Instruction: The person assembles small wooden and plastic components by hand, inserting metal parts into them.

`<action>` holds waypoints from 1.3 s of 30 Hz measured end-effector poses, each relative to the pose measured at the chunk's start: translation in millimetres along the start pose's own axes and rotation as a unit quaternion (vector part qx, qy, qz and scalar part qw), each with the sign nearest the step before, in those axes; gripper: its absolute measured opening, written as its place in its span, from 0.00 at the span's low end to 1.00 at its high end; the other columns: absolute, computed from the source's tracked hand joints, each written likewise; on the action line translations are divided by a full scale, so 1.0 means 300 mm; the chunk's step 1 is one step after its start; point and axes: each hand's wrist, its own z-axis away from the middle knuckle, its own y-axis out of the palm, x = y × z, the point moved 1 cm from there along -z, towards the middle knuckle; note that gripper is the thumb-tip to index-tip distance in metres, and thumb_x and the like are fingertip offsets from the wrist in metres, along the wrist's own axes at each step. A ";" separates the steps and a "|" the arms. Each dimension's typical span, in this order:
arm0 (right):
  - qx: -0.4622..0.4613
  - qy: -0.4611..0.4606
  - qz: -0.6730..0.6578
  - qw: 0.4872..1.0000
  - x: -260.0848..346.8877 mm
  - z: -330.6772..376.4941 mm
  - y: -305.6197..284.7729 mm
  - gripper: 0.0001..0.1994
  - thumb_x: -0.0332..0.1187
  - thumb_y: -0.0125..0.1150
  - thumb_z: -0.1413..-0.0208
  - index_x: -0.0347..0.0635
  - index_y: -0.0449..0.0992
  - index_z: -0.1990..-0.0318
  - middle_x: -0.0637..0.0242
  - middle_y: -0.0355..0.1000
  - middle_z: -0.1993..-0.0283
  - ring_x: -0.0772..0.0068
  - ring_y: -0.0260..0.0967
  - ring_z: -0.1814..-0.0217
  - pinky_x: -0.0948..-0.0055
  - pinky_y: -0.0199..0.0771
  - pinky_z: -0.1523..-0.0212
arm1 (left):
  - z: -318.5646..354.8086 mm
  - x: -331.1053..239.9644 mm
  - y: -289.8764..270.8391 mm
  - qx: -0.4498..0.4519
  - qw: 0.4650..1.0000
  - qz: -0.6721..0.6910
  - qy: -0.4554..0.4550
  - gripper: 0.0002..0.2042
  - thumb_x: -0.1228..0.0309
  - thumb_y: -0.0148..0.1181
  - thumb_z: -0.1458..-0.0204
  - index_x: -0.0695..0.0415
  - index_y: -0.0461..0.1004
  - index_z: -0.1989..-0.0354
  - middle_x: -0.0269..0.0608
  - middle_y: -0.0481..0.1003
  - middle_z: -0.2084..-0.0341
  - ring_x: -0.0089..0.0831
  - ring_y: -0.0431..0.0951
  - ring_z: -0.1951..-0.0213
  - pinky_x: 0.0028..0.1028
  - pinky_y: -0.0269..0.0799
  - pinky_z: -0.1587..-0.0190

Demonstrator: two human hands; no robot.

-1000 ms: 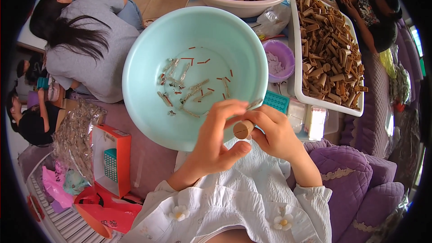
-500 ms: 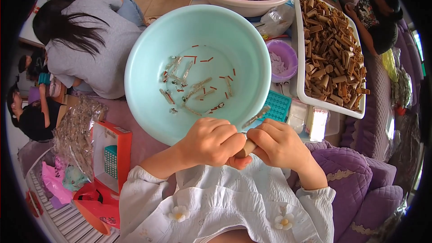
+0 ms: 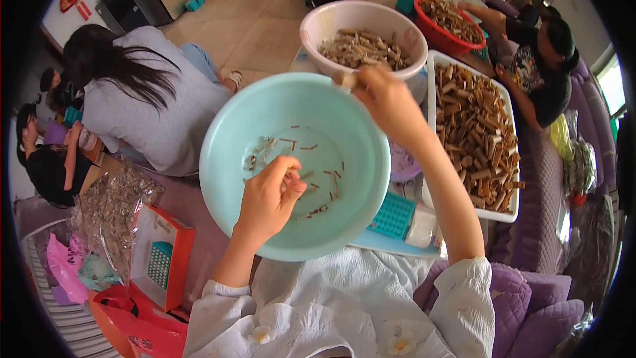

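My right hand reaches across to the far edge of a large mint-green basin, pinching a small brown cylinder close to the rim of a pink basin. Over the green basin, my left hand is closed, its fingers curled against the thumb. Whatever it holds, if anything, is hidden. Twisted clear wrapper scraps and thin reddish-brown strips lie scattered on the basin's bottom. Some of them are covered by my left hand.
The pink basin holds brown pieces. To the right, a white tray is heaped with brown cylinders, and a red basket stands behind. A teal perforated tray lies near the green basin. Co-workers sit left and right.
My hands have come apart. The right moved far forward with a brown cylinder; the left moved left over the green basin. The view has tilted up, showing more of the room.
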 end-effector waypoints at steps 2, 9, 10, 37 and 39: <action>-0.104 0.031 0.067 0.992 -0.154 -0.065 -0.021 0.10 0.26 0.53 0.56 0.36 0.69 0.63 0.53 0.65 0.60 0.51 0.64 0.59 0.61 0.65 0.59 | 0.012 0.012 -0.003 -0.008 1.000 -0.001 -0.013 0.14 0.60 0.51 0.49 0.60 0.64 0.67 0.43 0.72 0.78 0.32 0.74 0.77 0.25 0.68 0.76; -0.064 0.144 0.100 0.982 -0.209 0.035 -0.225 0.19 0.24 0.52 0.55 0.41 0.65 0.51 0.54 0.65 0.55 0.63 0.68 0.63 0.70 0.68 0.62 | 0.037 0.135 -0.145 -0.060 0.986 -0.084 -0.131 0.07 0.72 0.51 0.51 0.61 0.66 0.66 0.44 0.73 0.74 0.34 0.74 0.75 0.27 0.69 0.73; -0.047 0.170 0.078 0.981 -0.194 0.078 -0.242 0.18 0.24 0.52 0.54 0.41 0.65 0.52 0.55 0.66 0.56 0.66 0.68 0.64 0.73 0.69 0.64 | 0.033 0.155 -0.160 -0.039 0.984 -0.111 -0.134 0.06 0.72 0.51 0.51 0.60 0.66 0.66 0.45 0.73 0.73 0.35 0.74 0.74 0.28 0.69 0.72; -0.241 0.329 0.046 0.912 -0.139 0.668 -0.490 0.07 0.21 0.48 0.49 0.35 0.71 0.63 0.68 0.69 0.66 0.82 0.66 0.67 0.84 0.66 0.67 | -0.328 0.343 -0.041 0.169 0.959 0.106 -0.201 0.13 0.71 0.58 0.55 0.63 0.68 0.62 0.36 0.71 0.74 0.21 0.69 0.75 0.18 0.65 0.70; -0.262 0.331 0.033 0.906 -0.172 0.620 -0.449 0.07 0.26 0.49 0.49 0.37 0.72 0.62 0.67 0.70 0.70 0.83 0.66 0.69 0.83 0.66 0.68 | -0.302 0.282 -0.058 0.168 0.937 0.199 -0.231 0.13 0.71 0.57 0.54 0.62 0.68 0.61 0.30 0.69 0.75 0.15 0.65 0.76 0.14 0.63 0.70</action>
